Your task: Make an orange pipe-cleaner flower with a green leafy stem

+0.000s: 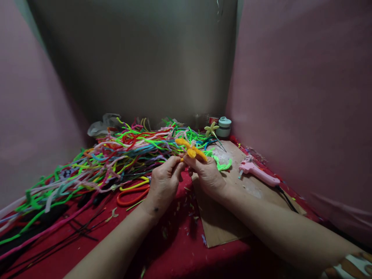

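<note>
Between my two hands is an orange pipe cleaner (191,152) bent into looped, petal-like shapes. My left hand (167,176) pinches a short orange end of it between thumb and fingers. Close beside, my right hand (207,176) grips the looped part, with the thumb across its base and the other fingers partly hidden. Both hands are held above the red cloth near the cardboard's left edge. Just behind my right hand lies a bright green twisted pipe cleaner (223,166).
A big heap of coloured pipe cleaners (136,141) spreads left and back. Red-and-yellow-handled scissors (132,195) lie beside my left wrist. On the cardboard (223,228) at right rests a pink glue gun (260,173). A pale yellow flower (211,129) and a light-blue-capped jar (224,127) stand behind.
</note>
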A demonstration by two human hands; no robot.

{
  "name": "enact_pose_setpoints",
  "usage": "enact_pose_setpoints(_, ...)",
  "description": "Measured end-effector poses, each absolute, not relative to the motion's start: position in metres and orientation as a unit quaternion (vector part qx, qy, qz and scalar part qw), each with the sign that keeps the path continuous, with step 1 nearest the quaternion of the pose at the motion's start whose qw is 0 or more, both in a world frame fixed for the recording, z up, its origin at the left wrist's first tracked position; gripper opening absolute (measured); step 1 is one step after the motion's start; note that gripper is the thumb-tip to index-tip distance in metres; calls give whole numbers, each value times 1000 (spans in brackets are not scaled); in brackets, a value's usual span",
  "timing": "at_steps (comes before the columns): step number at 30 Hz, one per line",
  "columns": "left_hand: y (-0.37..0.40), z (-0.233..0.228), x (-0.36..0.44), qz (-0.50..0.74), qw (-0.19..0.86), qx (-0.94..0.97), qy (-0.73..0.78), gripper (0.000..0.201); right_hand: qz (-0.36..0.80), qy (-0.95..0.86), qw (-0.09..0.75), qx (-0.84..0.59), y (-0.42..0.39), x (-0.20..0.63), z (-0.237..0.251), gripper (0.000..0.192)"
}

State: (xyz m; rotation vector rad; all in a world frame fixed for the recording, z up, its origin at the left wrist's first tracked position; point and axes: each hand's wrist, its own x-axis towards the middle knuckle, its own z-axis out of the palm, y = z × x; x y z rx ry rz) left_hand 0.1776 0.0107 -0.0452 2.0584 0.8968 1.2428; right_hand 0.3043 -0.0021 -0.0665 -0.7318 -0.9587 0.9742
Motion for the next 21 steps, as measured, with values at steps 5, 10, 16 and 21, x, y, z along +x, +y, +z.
enact_pose_setpoints(5, 12, -49, 179, 457, 191, 805, 327, 6, 445, -422, 717, -332, -3, 303, -66, 17)
enact_pose_setpoints(10, 14, -50, 175, 466, 193, 805, 312, 13, 431, -430, 712, -350, -8, 300, -61, 18)
enact_pose_setpoints(16, 9, -43, 177, 473, 287, 763, 334, 22, 438, -487, 690, -309, -6, 300, -60, 17)
enact_pose_setpoints(21, 8, -38, 180, 458, 446, 691, 336, 26, 480, -480, 672, -296, -2, 303, -63, 16)
